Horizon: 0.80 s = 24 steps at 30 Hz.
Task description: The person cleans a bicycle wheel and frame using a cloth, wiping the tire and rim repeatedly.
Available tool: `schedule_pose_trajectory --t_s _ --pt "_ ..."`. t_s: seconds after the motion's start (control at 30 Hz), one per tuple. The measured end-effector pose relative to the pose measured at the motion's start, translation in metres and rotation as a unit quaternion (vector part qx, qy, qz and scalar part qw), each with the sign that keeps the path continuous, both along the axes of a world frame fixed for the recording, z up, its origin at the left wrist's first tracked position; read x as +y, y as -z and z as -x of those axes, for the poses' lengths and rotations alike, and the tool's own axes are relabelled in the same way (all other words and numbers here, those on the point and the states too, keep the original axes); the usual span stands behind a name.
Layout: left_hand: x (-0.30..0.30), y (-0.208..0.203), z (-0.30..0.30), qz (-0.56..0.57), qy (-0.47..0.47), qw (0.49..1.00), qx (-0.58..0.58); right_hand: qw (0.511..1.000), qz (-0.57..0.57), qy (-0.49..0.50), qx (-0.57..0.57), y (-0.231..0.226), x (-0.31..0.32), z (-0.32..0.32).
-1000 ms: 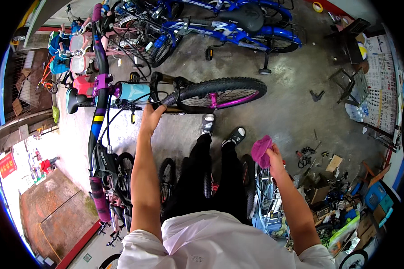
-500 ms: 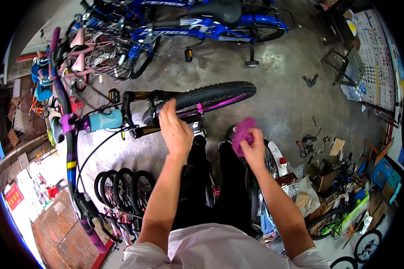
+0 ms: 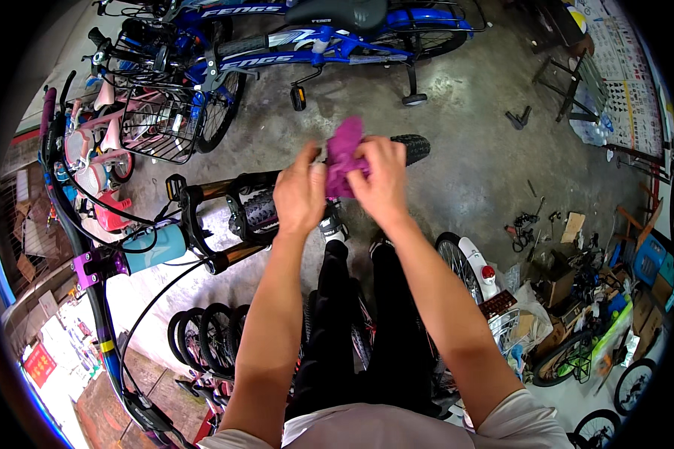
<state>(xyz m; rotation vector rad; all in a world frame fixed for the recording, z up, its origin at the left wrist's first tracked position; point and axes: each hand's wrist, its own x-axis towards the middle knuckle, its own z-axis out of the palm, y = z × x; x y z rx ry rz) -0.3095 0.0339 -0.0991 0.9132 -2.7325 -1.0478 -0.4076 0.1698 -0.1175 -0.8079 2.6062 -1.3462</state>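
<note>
Both my hands hold a purple cloth (image 3: pixel 344 153) in front of me. My left hand (image 3: pixel 301 193) pinches its lower left side and my right hand (image 3: pixel 382 178) grips its right side. Right below them stands a bicycle with a black knobby front tyre (image 3: pixel 263 210), a brown fork and a light blue frame (image 3: pixel 153 247); its purple stem and handlebar (image 3: pixel 90 267) lie to my left. My black trouser legs (image 3: pixel 352 314) and shoes show beneath my arms.
Blue bicycles (image 3: pixel 307 37) and a pink one with a wire basket (image 3: pixel 153 123) stand at the back left. A stack of tyres (image 3: pixel 202 337) lies lower left. Tools, boxes and bicycle parts (image 3: pixel 569 284) clutter the right side on the concrete floor (image 3: pixel 472 150).
My left hand has left the tyre and joined my right hand on the purple cloth, which has risen to the middle. The view has tilted down toward the bicycle.
</note>
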Motion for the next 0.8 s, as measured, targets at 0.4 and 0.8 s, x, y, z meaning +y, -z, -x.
schedule_pose_trajectory --t_s 0.4,0.8 --pt "0.004 0.009 -0.003 0.222 0.129 0.965 0.043 0.951 0.066 0.236 -0.188 0.159 0.096 0.076" --pt "-0.001 0.013 -0.021 0.275 0.155 0.949 0.015 0.904 -0.026 0.370 -0.212 0.268 0.153 0.068"
